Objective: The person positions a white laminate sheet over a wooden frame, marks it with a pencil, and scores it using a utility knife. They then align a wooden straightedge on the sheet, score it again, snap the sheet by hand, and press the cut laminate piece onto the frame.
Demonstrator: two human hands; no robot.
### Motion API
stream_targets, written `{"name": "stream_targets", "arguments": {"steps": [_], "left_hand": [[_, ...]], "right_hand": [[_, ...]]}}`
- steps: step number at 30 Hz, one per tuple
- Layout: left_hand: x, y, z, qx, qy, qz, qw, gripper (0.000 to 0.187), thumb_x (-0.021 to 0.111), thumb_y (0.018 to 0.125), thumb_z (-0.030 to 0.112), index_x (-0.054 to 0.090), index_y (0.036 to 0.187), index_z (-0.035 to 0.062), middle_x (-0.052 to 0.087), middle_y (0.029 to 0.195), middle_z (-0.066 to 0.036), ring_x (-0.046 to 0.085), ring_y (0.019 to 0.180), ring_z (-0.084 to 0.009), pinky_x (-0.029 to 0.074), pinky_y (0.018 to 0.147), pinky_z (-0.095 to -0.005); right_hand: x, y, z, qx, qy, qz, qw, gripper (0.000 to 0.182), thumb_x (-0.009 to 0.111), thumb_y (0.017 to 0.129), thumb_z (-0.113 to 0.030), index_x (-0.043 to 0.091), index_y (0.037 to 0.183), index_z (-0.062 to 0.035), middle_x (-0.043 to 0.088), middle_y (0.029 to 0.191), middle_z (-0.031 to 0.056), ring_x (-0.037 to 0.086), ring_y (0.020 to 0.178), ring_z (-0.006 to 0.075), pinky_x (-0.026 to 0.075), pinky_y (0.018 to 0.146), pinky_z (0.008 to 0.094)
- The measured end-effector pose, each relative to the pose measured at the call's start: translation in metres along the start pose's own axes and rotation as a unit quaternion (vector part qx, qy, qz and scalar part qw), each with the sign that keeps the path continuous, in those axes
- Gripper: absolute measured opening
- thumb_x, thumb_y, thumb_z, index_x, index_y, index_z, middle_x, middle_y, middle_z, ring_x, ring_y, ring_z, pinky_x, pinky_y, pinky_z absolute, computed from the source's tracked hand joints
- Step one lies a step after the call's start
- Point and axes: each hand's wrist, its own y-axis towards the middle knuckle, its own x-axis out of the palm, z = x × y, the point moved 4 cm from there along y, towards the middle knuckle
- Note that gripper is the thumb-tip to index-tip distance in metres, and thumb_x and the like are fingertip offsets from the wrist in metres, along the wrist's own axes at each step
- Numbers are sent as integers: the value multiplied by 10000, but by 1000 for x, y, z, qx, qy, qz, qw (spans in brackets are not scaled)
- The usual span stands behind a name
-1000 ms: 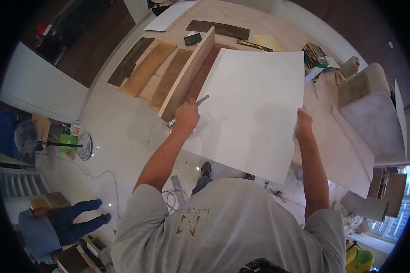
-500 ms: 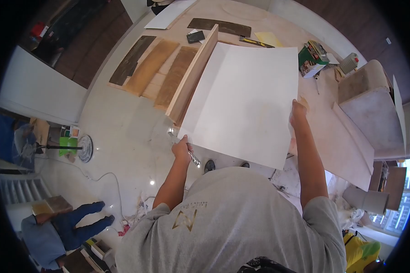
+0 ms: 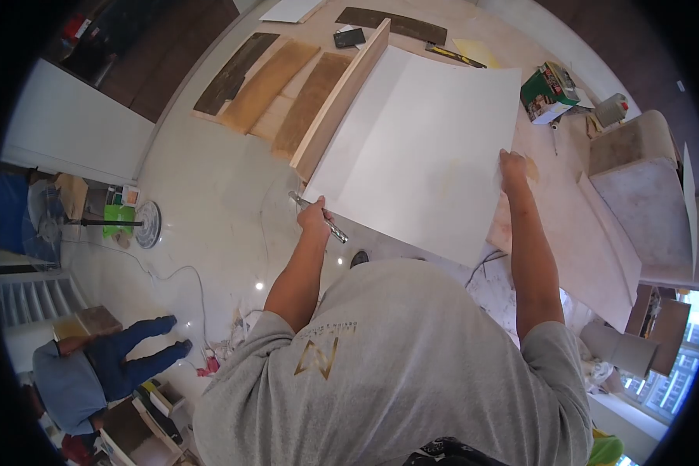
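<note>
A large white sheet (image 3: 427, 147) lies over the work table, its left side along an upright wooden board (image 3: 340, 105). At the sheet's lower left corner, my left hand (image 3: 314, 214) is closed round a shiny metal tool (image 3: 336, 231), whose ends stick out on both sides of the fist. My right hand (image 3: 512, 169) grips the sheet's right edge, fingers mostly hidden by the hand itself.
Brown strips (image 3: 268, 85) lie left of the board. A green box (image 3: 547, 93), a yellow-black tool (image 3: 454, 56) and a curved white-brown piece (image 3: 629, 163) are beyond and right. A person (image 3: 70, 380) stands lower left, near a fan (image 3: 147, 224).
The view has shifted, and the sheet and board appear higher in it. Both hands keep hold, and the metal tool in my left hand shows more clearly.
</note>
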Motion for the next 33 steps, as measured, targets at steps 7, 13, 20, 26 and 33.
{"name": "stream_targets", "arguments": {"steps": [7, 13, 20, 26, 33], "left_hand": [[6, 3, 4, 7, -10, -28, 1000, 178, 750, 860, 92, 577, 825, 65, 512, 613, -60, 469, 442, -194, 376, 433, -357], [5, 1, 13, 56, 29, -17, 998, 258, 766, 850, 105, 514, 846, 49, 510, 621, -71, 488, 423, -200, 395, 392, -352], [-4, 20, 40, 86, 46, 22, 995, 221, 782, 832, 127, 575, 852, 54, 545, 611, -63, 527, 439, -177, 391, 382, -323], [-7, 35, 38, 103, 39, -24, 994, 195, 773, 830, 98, 582, 824, 60, 538, 601, -46, 501, 415, -156, 365, 366, -299], [-12, 46, 35, 103, 41, -44, 993, 180, 774, 832, 103, 602, 822, 50, 539, 607, -43, 498, 413, -146, 373, 370, -276]], "right_hand": [[-29, -11, -17, 258, 245, 30, 934, 374, 624, 892, -347, 663, 899, 25, 677, 950, 231, 643, 880, 364, 492, 776, 450], [2, 4, 18, 191, 249, 21, 949, 369, 667, 875, -302, 642, 1049, 22, 679, 1014, 206, 629, 843, 320, 488, 766, 403], [14, 12, 46, 202, 261, -83, 940, 649, 655, 918, -351, 471, 1286, 151, 562, 1256, 264, 556, 1153, 329, 433, 990, 389], [-19, 0, -2, 264, 269, -47, 925, 853, 697, 888, -352, 320, 1400, 216, 422, 1446, 339, 469, 1320, 386, 381, 1102, 404], [-11, 5, 6, 218, 149, -12, 964, 729, 693, 803, -506, 613, 1159, 126, 651, 1172, 297, 636, 1098, 379, 468, 977, 410]]}}
